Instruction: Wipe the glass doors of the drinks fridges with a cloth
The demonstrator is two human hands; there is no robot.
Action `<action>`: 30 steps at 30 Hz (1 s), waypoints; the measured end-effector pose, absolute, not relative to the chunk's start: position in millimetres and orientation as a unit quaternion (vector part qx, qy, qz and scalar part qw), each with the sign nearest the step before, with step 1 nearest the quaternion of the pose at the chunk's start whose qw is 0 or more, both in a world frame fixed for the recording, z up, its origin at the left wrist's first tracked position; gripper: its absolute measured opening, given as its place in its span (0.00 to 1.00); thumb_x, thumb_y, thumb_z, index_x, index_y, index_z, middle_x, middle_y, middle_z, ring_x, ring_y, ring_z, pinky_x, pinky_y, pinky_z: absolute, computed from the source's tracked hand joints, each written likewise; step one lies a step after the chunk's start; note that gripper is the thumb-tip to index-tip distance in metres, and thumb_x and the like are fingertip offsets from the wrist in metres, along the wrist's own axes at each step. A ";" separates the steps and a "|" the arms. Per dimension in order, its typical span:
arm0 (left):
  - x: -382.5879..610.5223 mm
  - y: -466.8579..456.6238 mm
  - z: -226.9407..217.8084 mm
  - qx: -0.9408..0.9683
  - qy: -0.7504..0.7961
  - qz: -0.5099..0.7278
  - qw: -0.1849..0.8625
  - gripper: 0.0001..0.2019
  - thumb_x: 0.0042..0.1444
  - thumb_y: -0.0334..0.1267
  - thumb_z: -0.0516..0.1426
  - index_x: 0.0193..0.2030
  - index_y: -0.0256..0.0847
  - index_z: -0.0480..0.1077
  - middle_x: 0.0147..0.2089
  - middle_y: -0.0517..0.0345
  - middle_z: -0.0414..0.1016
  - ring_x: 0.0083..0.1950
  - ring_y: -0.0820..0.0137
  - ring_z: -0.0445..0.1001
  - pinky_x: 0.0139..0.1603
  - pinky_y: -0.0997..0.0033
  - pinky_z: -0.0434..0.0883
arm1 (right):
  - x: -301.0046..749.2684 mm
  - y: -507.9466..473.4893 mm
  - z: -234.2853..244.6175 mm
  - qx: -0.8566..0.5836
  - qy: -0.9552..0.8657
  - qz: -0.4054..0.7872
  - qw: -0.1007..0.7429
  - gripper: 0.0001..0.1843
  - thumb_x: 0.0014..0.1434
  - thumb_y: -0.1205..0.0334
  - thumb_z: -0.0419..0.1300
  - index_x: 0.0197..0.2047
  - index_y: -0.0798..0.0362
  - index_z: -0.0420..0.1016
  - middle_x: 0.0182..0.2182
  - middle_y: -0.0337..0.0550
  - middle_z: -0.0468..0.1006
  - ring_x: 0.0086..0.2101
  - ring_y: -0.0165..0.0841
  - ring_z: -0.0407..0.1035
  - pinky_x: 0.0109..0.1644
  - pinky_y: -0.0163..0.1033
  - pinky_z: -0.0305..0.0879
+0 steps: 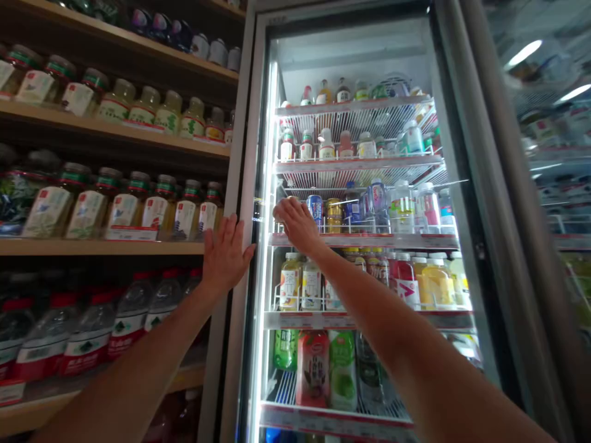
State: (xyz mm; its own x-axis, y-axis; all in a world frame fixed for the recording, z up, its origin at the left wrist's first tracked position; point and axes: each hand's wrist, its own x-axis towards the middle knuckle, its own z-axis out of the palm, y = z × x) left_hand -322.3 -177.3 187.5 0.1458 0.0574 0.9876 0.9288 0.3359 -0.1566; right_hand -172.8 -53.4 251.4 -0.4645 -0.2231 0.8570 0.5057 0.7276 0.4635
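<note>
White wire shelf (369, 240), the third one down in the lit drinks fridge, is where your right hand (298, 224) has its place: it sits at the shelf's left front corner, knuckles up and fingers curled downward. Whether those fingers grip anything you cannot tell, since the back of the hand hides them. Just beside it to the right stands a blue can (316, 209), and next to that a gold can (333, 214). On the shelf below, under your wrist, stand yellow bottles (290, 282). Your left hand (226, 253) is flat and spread, palm pressed against the grey fridge frame (240, 184), holding nothing. The glass door (466, 184) stands swung out on the right. Left of the frame, wooden shelves (92, 247) carry rows of labelled jars (87, 209), with red-capped water bottles (92, 332) beneath.
</note>
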 end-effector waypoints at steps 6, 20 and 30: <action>-299.1 -160.0 192.0 -0.469 -0.540 -0.351 0.604 0.28 0.61 0.45 0.42 0.65 0.34 0.49 0.68 0.42 0.49 0.69 0.57 0.47 0.65 0.45 0.44 | -127.7 -36.5 255.1 -0.101 -0.761 -0.383 0.514 0.26 0.61 0.68 0.49 0.62 0.53 0.57 0.63 0.43 0.57 0.63 0.39 0.46 0.65 0.51 0.44; -217.7 -113.2 204.4 -0.532 -0.491 -0.338 0.601 0.28 0.62 0.45 0.43 0.66 0.35 0.48 0.68 0.43 0.48 0.69 0.57 0.45 0.65 0.46 0.45 | -24.2 -5.0 246.0 -0.202 -0.705 -0.368 0.572 0.27 0.60 0.67 0.47 0.64 0.54 0.56 0.63 0.44 0.56 0.63 0.40 0.46 0.65 0.51 0.47; -173.9 -82.5 194.0 -0.573 -0.455 -0.339 0.592 0.28 0.61 0.44 0.44 0.66 0.35 0.47 0.68 0.44 0.48 0.69 0.58 0.45 0.66 0.47 0.45 | 33.5 11.0 228.4 -0.244 -0.704 -0.375 0.551 0.27 0.62 0.67 0.45 0.65 0.55 0.53 0.65 0.44 0.52 0.65 0.37 0.41 0.66 0.49 0.44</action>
